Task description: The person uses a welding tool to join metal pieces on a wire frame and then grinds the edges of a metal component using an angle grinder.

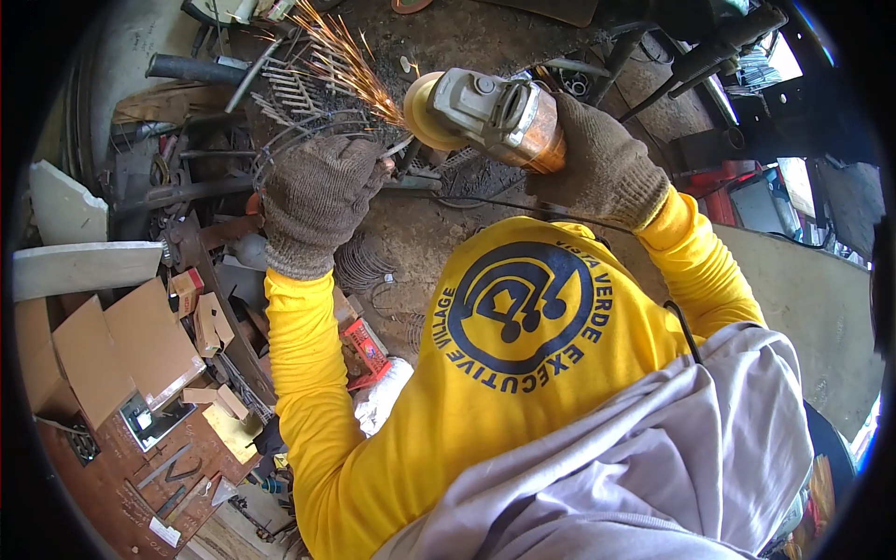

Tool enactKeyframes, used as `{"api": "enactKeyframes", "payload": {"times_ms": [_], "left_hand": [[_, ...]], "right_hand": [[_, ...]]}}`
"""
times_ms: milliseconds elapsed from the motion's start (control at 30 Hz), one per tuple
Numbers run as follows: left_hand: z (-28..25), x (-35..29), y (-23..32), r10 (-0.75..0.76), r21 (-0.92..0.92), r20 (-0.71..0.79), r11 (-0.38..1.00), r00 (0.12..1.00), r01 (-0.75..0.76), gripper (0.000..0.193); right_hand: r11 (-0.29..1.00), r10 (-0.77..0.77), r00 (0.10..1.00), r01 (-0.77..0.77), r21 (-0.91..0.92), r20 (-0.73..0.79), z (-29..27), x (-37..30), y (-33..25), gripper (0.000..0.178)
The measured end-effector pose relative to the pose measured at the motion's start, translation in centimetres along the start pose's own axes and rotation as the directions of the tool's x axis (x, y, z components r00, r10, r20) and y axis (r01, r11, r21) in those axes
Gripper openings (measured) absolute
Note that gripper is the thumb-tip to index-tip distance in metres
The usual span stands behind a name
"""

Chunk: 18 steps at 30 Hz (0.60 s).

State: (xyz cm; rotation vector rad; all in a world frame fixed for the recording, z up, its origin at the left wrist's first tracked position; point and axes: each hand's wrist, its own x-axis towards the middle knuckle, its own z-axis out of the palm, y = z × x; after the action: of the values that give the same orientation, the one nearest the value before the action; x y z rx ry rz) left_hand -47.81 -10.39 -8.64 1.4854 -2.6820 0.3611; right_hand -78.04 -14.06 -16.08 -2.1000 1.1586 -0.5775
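My right hand, in a brown knit glove, is wrapped round the body of an angle grinder. The grinder's yellowish disc touches the end of a small metal piece, and orange sparks fly up and to the left from there. My left hand, gloved the same way, is closed beside the disc, gripping that metal piece. Most of the piece is hidden by the glove, so its full shape cannot be made out. Thin bent wire rods lie just beyond my left hand.
Grey pipe and other scrap metal lie at the upper left. Coiled wire rings rest below my left hand. A dark power cord runs under the grinder. Cardboard boxes and hand tools cover a brown board at the lower left.
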Motion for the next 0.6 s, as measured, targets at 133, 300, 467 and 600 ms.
{"api": "enactKeyframes", "payload": {"times_ms": [133, 300, 467, 600], "left_hand": [[-0.2, -0.4, 0.1, 0.013, 0.016, 0.021, 1.0, 1.0, -0.013, 0.015], [-0.3, -0.6, 0.1, 0.094, 0.091, 0.049, 0.991, 0.994, -0.098, 0.017], [-1.1, -0.4, 0.0, 0.178, 0.202, 0.126, 0.958, 0.976, -0.201, 0.017], [-2.2, -0.1, 0.2, 0.22, 0.251, 0.149, 0.935, 0.964, -0.252, 0.016]], "right_hand": [[1.0, 0.004, 1.0, -0.003, -0.03, 0.029, -0.3, 0.1, 0.1, 0.071], [0.995, 0.091, 0.989, -0.084, -0.062, 0.117, -0.7, 0.5, -1.2, 0.077], [0.994, 0.065, 0.992, -0.054, -0.099, 0.105, -0.7, 0.6, -1.5, 0.077], [0.996, 0.018, 0.997, -0.011, -0.094, 0.073, -1.1, 1.0, -2.3, 0.063]]}}
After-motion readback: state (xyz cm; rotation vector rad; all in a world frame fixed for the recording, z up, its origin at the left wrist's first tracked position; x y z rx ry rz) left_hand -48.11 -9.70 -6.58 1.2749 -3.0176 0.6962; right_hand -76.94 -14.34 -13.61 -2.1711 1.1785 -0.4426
